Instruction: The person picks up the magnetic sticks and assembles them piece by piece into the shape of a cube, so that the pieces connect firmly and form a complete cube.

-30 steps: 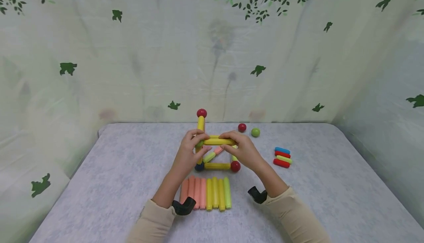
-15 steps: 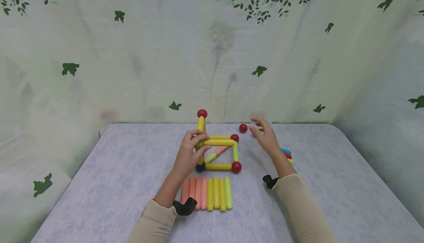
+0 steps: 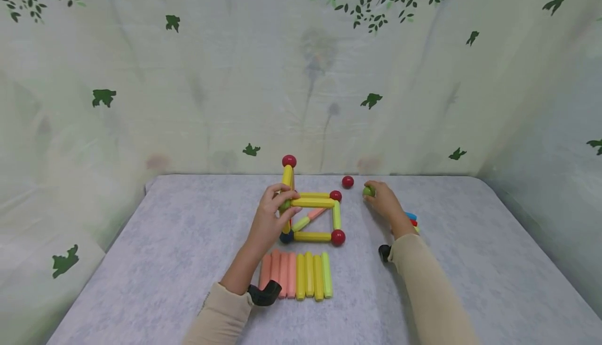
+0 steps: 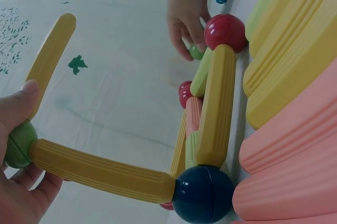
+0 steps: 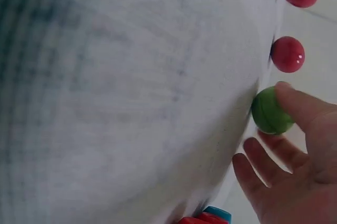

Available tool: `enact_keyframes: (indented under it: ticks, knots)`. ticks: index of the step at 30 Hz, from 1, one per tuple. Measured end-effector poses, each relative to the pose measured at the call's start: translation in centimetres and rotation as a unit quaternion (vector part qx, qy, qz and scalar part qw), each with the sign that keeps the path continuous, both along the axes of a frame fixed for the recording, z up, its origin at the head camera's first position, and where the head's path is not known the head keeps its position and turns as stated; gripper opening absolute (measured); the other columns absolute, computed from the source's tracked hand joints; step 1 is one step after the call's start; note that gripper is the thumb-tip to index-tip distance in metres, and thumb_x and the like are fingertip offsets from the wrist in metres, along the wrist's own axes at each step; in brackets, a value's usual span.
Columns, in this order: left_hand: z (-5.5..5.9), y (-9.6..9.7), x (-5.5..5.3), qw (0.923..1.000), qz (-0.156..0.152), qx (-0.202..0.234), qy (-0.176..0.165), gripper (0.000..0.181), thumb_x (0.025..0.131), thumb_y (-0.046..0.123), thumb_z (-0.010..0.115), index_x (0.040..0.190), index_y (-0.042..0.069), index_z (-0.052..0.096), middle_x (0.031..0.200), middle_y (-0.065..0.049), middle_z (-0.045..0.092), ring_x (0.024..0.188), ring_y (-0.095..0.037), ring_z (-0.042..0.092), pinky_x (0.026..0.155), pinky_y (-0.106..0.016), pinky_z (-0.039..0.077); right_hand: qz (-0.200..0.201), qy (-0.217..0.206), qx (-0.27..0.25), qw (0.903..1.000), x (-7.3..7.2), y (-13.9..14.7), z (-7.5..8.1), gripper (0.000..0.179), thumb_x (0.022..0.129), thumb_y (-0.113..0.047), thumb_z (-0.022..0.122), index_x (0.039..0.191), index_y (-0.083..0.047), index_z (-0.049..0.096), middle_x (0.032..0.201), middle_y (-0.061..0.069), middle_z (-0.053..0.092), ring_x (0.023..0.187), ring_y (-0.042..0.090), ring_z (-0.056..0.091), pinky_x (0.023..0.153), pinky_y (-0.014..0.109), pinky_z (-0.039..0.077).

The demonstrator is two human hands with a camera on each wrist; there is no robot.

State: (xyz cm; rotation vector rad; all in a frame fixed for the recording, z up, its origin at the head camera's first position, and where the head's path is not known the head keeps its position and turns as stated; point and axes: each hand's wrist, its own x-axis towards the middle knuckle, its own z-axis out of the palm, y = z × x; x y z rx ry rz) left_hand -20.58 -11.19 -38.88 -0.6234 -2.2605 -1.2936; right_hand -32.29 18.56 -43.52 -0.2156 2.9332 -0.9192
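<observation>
My left hand (image 3: 270,217) grips a green ball (image 4: 19,147) on top of an upright yellow stick (image 4: 102,171), which rises from a dark blue ball (image 4: 202,195). Another yellow stick (image 3: 314,203) runs sideways from that green ball, its far end bare. These belong to a frame of sticks and balls, with a red ball (image 3: 338,238) at its front right corner and another red ball (image 3: 289,161) at the top of its back left post. To the right of the frame, my right hand (image 3: 388,204) pinches a loose green ball (image 5: 271,112) between thumb and fingers, low at the tabletop.
A loose red ball (image 3: 347,182) lies between the frame and my right hand. In front of the frame is a row of pink sticks (image 3: 277,277), yellow sticks (image 3: 309,277) and a light green stick (image 3: 327,276). Short coloured pieces (image 3: 412,217) are partly hidden behind my right arm.
My right hand has let go of the sideways yellow stick, moved right and taken hold of the loose green ball. My left hand keeps its grip on the frame's green ball.
</observation>
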Motion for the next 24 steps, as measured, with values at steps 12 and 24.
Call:
enact_keyframes:
  ticks: [12, 24]
  knots:
    - [-0.1, 0.0, -0.1, 1.0, 0.001, 0.002, 0.002, 0.021, 0.077, 0.004, 0.069, 0.097, 0.008, 0.065, 0.113, -0.004, 0.044, 0.101, -0.016, 0.044, 0.07, -0.029, 0.047, 0.023, 0.054, -0.303, 0.9513, 5.4, -1.6, 3.0, 0.049, 0.085, -0.025, 0.062, 0.125, -0.004, 0.043, 0.122, 0.013, 0.049, 0.109, 0.026, 0.05, 0.086, 0.035, 0.044]
    - [-0.3, 0.1, -0.2, 0.9999, 0.009, -0.001, 0.012, 0.021, 0.076, 0.002, 0.069, 0.097, 0.006, 0.065, 0.114, -0.004, 0.044, 0.104, -0.018, 0.042, 0.074, -0.032, 0.049, 0.134, 0.054, -0.367, 0.9189, 10.4, -4.5, 4.9, 0.043, 0.083, -0.017, 0.064, 0.122, -0.008, 0.049, 0.117, 0.006, 0.054, 0.104, 0.019, 0.052, 0.085, 0.027, 0.044]
